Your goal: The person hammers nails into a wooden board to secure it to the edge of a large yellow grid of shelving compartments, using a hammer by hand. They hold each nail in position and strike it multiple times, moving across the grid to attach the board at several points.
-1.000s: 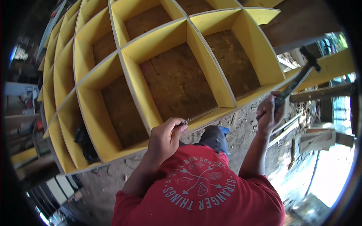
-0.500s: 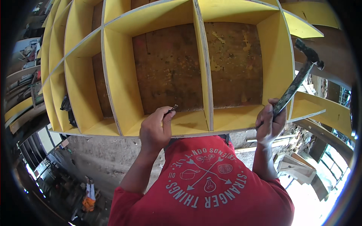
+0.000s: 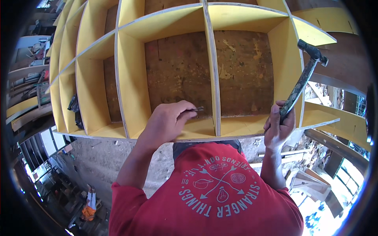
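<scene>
At the bottom of the frame, a person in a red printed T-shirt point(image 3: 212, 196) faces a large yellow shelving unit point(image 3: 130, 78), both bare forearms rising from the lower edge. Left of centre, the left hand point(image 3: 167, 122) rests at the front edge of a compartment, its fingers point(image 3: 185, 112) pinched around a thin dark nail point(image 3: 197, 109) that points right toward the upright yellow divider point(image 3: 210, 78) just beside it; whether the nail's tip touches the divider cannot be told. At right of centre, the right hand point(image 3: 277, 128) is clenched around the lower handle of a hammer point(image 3: 301, 82), which slants up and to the right, its dark metal head at the upper right of the frame, well apart from the nail. Beyond the hands, the two nearest compartments show worn brown plywood backing point(image 3: 179, 70) with scuffed, pale patches, framed by yellow boards with pale raw edges. More yellow compartments curve away toward the upper left. Below the unit, at lower left, lies a rough grey concrete floor point(image 3: 102, 157) with scattered workshop clutter, and loose timber pieces point(image 3: 315, 181) sit at lower right in bright daylight.
</scene>
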### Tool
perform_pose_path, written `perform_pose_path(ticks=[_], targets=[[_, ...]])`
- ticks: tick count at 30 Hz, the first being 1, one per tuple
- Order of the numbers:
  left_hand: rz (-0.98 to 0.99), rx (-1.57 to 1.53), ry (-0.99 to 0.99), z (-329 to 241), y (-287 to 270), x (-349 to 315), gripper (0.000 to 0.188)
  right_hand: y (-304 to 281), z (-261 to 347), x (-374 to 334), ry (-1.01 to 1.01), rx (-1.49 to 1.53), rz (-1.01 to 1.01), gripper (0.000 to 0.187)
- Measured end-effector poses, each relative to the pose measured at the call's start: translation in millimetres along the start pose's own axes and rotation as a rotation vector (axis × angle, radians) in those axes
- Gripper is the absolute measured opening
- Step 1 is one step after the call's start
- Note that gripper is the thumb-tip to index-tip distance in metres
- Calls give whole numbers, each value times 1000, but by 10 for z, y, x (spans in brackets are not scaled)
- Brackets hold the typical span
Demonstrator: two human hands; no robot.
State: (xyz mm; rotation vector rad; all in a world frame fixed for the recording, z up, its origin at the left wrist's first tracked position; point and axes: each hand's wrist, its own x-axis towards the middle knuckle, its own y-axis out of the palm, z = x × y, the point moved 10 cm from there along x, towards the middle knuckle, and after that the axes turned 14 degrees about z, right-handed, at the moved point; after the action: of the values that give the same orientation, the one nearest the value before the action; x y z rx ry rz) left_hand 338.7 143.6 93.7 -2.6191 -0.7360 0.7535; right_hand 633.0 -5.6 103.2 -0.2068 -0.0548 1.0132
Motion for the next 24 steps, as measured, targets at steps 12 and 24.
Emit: perform_pose_path(ticks=[12,24], targets=[[545,892,257,-917,1571,1897,17,-167,-12,-62,-27,238,-90,26],[448,733,347,-430,1798,2250,19,-230,0,-85,-30,246,-24,29]])
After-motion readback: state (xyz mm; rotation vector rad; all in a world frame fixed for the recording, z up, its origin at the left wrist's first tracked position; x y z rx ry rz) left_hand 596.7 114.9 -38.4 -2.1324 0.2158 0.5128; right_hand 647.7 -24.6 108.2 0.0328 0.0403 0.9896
